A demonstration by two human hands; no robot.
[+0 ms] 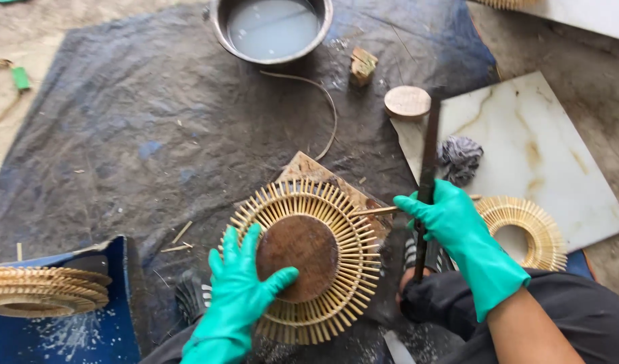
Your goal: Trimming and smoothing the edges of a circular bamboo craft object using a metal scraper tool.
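Both hands are covered by glossy teal-green rubber gloves, the left hand (238, 296) and the right hand (451, 222) alike, with cuffs reaching partway up the forearms. Above the right cuff the forearm is left bare. Dark, black-looking trousers (579, 317) are worn.

No packages, labels, signs or screens show anywhere in this view.
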